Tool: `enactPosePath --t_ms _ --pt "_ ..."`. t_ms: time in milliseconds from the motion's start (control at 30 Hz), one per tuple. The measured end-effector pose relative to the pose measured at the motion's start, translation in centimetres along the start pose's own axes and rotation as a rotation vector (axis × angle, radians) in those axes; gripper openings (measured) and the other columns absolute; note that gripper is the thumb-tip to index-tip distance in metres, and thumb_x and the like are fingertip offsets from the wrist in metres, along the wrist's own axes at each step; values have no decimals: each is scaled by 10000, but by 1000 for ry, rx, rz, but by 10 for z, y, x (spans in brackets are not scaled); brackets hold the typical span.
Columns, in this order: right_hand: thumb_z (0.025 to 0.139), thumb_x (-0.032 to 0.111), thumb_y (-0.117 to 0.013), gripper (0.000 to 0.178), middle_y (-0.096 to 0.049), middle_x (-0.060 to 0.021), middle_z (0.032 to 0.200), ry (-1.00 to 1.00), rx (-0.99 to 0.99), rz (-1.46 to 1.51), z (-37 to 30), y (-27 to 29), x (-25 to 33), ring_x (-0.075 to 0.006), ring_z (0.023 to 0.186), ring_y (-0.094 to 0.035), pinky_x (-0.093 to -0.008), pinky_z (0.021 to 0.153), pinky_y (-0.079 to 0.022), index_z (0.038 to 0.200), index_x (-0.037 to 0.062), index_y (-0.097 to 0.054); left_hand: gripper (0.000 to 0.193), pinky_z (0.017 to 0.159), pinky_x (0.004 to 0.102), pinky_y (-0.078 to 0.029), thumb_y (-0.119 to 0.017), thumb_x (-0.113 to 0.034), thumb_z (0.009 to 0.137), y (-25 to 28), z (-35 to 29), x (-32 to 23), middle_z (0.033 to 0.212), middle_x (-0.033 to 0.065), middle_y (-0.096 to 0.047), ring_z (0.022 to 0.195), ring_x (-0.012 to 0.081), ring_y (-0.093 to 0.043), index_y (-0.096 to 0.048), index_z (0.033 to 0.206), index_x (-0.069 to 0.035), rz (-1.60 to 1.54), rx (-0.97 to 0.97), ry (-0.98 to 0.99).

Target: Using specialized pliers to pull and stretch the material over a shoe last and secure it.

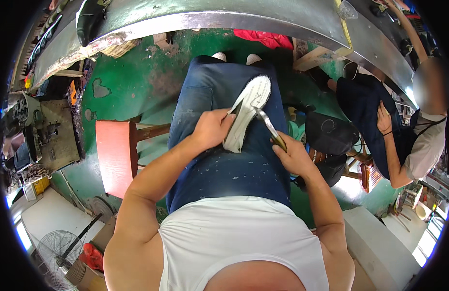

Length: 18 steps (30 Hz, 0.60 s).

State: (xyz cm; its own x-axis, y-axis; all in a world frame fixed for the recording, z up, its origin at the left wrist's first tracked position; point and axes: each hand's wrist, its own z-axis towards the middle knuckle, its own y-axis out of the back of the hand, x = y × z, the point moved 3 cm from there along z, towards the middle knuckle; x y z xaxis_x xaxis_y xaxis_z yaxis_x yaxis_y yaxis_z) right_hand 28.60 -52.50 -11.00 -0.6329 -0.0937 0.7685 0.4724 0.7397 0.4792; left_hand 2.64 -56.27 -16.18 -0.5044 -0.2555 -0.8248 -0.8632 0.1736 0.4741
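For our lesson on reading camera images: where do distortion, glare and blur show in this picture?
In the head view, the long grey metal workbench bows into an arc, glare whitening its front edge; a pale window at lower right is washed out; blur covers the head of the co-worker in a pale shirt; the elongated white shoe piece looks fairly sharp.

Toward one o'clock, the elongated white shoe piece [246, 115] looks matt and ridged, and the slim hand tool [268, 124] has a shiny metal shaft. The dark-blue, white-speckled lap covering [224, 174] is matt cloth. At twelve, the long grey metal workbench [195, 15] gleams, scuffed; at nine, the boxy orange-red seat [115, 154] looks smooth.
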Motion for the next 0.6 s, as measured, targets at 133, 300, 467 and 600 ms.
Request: enactPosePath --t_ms 133,300,467,600 --pt "919 142 -600 423 -627 -254 1176 97 -34 -186 14 1 2 -423 1078 -609 -427 949 -483 1283 -57 -520 182 657 434 -515 -582 -156 947 -1 4 -15 794 196 -656 747 383 -661 -698 1019 -35 159 -203 -195" --pt "924 193 -624 401 -646 -265 1091 134 2 -544 28 23 30 -401 1014 -641 -437 891 -505 1236 -52 -566 175 609 455 -505 -583 -147 939 -10 -3 -29 722 172 -641 683 376 -650 -674 961 1 311 -253 -315" --pt "960 238 -566 301 -683 -223 886 -205 560 -385 71 68 62 -375 841 -681 -465 773 -525 1012 -52 -628 245 810 453 -529 -555 -219 988 -8 17 -11 929 230 -674 896 420 -650 -658 972 3 -22 -415 -246" --pt "970 261 -562 328 -684 -238 907 -120 543 -671 84 62 86 -406 877 -673 -481 815 -514 988 -56 -640 576 1171 326 -274 -269 -380 1091 -50 35 19 1510 120 -436 1404 208 -384 -278 1554 -37 -794 20 197"
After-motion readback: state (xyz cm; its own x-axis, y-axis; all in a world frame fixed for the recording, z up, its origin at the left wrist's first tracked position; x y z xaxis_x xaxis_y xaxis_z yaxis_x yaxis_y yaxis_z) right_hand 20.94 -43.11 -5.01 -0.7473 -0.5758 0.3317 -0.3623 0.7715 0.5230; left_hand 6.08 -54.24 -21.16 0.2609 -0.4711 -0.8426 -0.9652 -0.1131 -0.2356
